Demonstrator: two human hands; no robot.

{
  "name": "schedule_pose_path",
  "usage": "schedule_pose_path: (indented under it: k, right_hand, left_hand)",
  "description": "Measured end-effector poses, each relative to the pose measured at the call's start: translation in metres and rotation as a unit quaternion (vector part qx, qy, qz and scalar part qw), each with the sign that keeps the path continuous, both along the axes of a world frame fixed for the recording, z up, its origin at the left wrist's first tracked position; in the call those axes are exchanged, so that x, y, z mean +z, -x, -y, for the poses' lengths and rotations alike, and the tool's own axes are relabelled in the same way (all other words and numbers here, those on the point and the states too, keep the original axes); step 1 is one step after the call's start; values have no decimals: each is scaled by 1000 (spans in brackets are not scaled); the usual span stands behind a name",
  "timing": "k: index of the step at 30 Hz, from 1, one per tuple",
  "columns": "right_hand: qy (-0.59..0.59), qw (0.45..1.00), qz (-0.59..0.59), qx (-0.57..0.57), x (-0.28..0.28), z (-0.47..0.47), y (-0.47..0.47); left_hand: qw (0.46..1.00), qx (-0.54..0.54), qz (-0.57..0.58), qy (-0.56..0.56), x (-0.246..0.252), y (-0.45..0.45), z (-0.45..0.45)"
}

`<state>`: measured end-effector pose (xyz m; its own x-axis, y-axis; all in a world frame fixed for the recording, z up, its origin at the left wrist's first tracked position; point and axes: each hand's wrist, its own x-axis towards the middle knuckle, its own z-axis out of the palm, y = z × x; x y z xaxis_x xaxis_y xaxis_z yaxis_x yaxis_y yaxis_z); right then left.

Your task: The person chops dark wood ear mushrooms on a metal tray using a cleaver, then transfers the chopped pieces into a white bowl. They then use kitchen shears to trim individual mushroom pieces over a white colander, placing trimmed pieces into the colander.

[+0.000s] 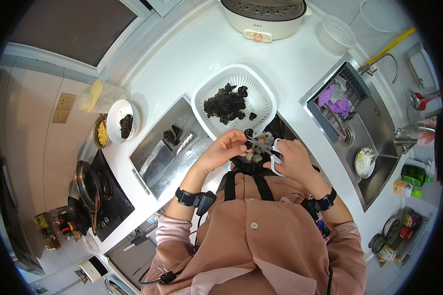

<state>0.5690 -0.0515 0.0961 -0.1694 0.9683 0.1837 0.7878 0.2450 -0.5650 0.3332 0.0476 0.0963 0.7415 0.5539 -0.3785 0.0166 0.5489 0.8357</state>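
Observation:
My right hand [293, 158] grips white-handled scissors [276, 162], their blades pointing towards my left hand [230, 147]. Pinched in my left fingertips is a small dark piece of what looks like wood ear mushroom [249, 144], at the blades. Below both hands is a black bag [275, 127] holding pale, rounded food scraps [256, 156]. Just beyond my left hand, a white plastic colander [260, 88] contains a heap of dark wood ear mushrooms [227, 105], with one small piece lying apart from it.
Left of the colander, a steel board [177, 173] carries a cleaver [184, 143] and a few dark pieces [172, 135]. A white bowl [112, 114] stands farther left, near the cooktop [110, 206]. The sink [382, 147] is at right; an electric cooker [264, 25] stands behind.

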Motion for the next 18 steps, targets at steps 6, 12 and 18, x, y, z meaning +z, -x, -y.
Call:
schedule_pose_path:
  k: [6,12,18]
  right_hand:
    - [12,1000,-14,9,-4,2,3]
    - [-2,999,-47,-26,0,2,0]
    - [11,987,-145,-71,14,-3,1]
  left_hand:
    - [997,28,-20,-63,-6,-4,7]
    - [998,24,-30,-43,-4,-4,5]
    - [998,10,-27,-52,-5,-9,6]
